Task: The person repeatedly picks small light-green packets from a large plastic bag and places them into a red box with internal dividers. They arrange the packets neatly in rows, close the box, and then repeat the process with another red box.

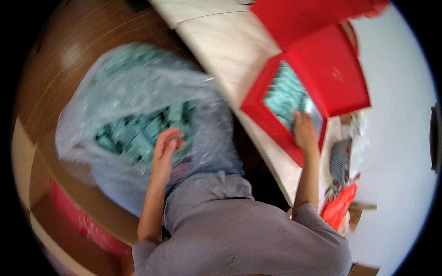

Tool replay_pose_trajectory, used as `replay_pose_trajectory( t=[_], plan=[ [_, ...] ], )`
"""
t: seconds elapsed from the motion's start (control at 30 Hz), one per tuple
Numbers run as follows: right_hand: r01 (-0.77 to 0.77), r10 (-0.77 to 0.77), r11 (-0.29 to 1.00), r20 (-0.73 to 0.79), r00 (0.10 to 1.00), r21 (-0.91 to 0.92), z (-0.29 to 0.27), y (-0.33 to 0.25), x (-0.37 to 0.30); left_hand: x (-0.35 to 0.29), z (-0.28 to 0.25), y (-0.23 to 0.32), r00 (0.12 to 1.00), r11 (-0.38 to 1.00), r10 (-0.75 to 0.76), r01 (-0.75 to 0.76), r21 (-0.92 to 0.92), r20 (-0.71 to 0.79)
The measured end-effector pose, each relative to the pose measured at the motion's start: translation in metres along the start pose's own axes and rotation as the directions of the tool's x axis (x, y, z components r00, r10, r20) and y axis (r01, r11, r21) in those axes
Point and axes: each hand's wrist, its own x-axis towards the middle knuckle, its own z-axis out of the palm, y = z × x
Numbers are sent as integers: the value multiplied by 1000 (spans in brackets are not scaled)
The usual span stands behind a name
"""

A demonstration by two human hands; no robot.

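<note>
A large clear plastic bag [87,124] holds many small pale green packets [140,142]. My left hand [166,146] hovers over the bag's mouth, its fingers loosely curled and apart, with nothing visible in them. On the table to the right, a red box [267,124] stands with its lid [331,69] folded back. Rows of similar green packets [286,94] fill much of it. My right hand [305,129] reaches inside, fingers closed on a green packet at the end of a row. Its fingertips are partly hidden and slightly blurred.
The pale table [221,50] runs diagonally past the box. Another red box piece [304,18] lies at the far end. A grey basket [340,158] and an orange-red bag [340,207] are along the wall side. At lower left stands an open cardboard box [69,184].
</note>
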Motion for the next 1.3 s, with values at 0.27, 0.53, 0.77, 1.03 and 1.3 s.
replay_pose_trajectory(
  t=[0.27, 0.53, 0.77, 1.03, 1.3],
  plan=[
    [794, -536, 382, -586, 607, 473, -23, -131, -61, -6, -68, 7, 924, 991, 63, -14, 132, -377],
    [340, -411, 738, -11, 911, 583, 272, -280, -13, -46, -78, -7, 869, 997, 59, -25, 75, -492],
    [531, -570, 546, -178, 802, 648, 330, -311, 50, -63, -53, -40, 851, 985, -172, 141, -100, -496],
    [-24, -500, 327, 194, 844, 945, 228, -282, -12, -24, -66, -38, 866, 985, -170, 161, -58, -471],
    [432, -875, 268, 30, 483, 861, 190, -266, -114, -3, -61, -50, 868, 978, -180, 105, -182, -463]
  ],
)
